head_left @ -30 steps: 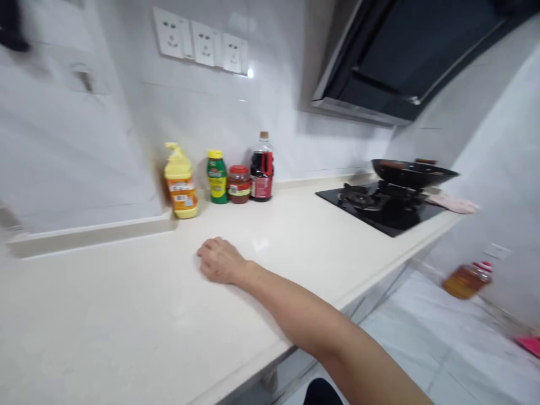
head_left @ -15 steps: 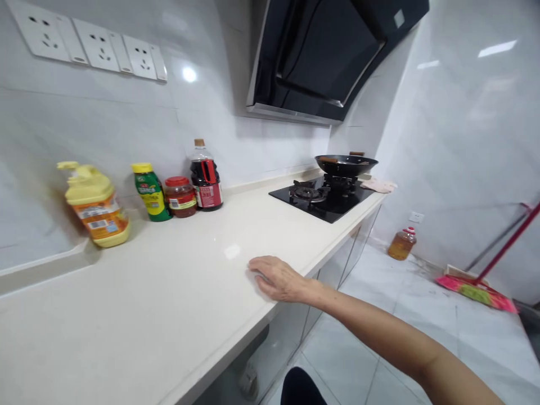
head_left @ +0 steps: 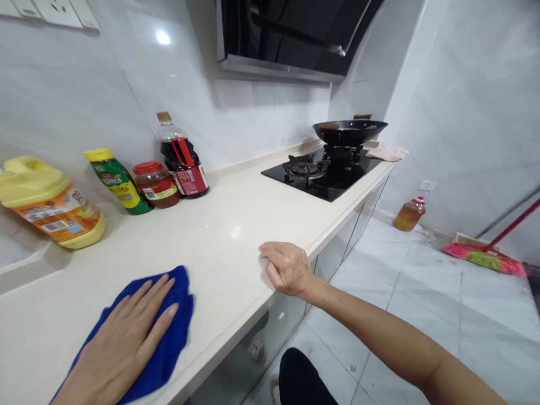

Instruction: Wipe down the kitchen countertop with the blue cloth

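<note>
My left hand (head_left: 129, 332) lies flat with its fingers stretched out on top of a blue cloth (head_left: 179, 298), pressing it to the pale countertop (head_left: 223, 247). The cloth spreads out beyond the fingertips and along the thumb side. Near the counter's front edge rests my right hand (head_left: 289, 269), its fingers curled in and nothing visible in them. The nearest things behind the cloth are a yellow pump bottle (head_left: 54, 202) and a green bottle with a yellow cap (head_left: 118, 183).
A red-lidded jar (head_left: 156, 184) and a dark sauce bottle (head_left: 183, 160) stand by the wall. Farther along are a black gas stove (head_left: 327, 188) and a wok (head_left: 350, 132) under the range hood (head_left: 291, 39). An oil jug (head_left: 409, 215) and a broom (head_left: 485, 259) are on the floor.
My left hand has come into view at the lower left with the blue cloth under it. My right hand's fingers have curled in more. The view has shifted.
</note>
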The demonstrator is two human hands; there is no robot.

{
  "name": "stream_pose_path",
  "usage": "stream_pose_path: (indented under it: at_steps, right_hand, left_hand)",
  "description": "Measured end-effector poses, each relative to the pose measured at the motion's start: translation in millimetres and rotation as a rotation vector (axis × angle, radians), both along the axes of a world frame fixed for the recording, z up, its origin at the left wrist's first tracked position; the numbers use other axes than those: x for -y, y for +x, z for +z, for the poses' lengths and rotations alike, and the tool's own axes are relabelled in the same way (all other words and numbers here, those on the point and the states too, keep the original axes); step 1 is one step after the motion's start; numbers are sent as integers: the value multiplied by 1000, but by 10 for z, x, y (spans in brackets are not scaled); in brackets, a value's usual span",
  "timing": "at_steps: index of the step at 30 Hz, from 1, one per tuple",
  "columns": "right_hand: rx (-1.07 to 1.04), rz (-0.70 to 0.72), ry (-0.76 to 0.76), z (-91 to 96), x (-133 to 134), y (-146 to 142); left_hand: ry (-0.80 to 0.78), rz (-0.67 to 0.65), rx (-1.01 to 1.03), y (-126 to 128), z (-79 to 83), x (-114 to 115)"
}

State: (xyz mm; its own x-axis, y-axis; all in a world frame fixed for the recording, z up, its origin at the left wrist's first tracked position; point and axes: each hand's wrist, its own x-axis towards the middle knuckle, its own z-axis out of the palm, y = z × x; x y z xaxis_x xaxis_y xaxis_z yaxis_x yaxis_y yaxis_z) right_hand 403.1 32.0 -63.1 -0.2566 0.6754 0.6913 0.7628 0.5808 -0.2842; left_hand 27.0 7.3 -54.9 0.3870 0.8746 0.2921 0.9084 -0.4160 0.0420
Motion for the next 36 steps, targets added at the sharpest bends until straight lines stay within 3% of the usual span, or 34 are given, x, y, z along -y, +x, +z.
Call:
stream_pose_path:
  at_steps: [3,6,9,12,20,25,27,29,33,34,36]
  right_hand:
    - [16,-10,-46,40,-1,24]
    - [22,-6,-71,52,-1,34]
    - [23,-14,-105,59,0,35]
    - [22,-29,-130,67,1,35]
    - [20,-41,-178,97,2,34]
    - [-64,2,-311,226,3,-8]
    - [-84,113,-283,283,20,-111]
    - [-47,238,-223,329,38,-271]
    - [178,322,-305,397,50,-596]
    - [233,323,-343,411,50,-648]
    - [300,328,-397,435,62,-715]
  left_hand:
    - [-107,17,-49,549,91,-253]
    - [-96,-18,-63,995,176,-447]
    - [-94,12,-73,1257,227,-546]
    - [-129,50,-97,1358,269,-557]
    - [-233,93,0,1311,248,-369]
    - [-150,3,261,1317,488,-69]
    - [-88,78,439,1207,585,59]
    - [-13,238,618,1020,617,161]
    - [26,583,909,580,507,242]
    - [1,620,948,497,465,239]
    - [16,591,834,400,398,221]
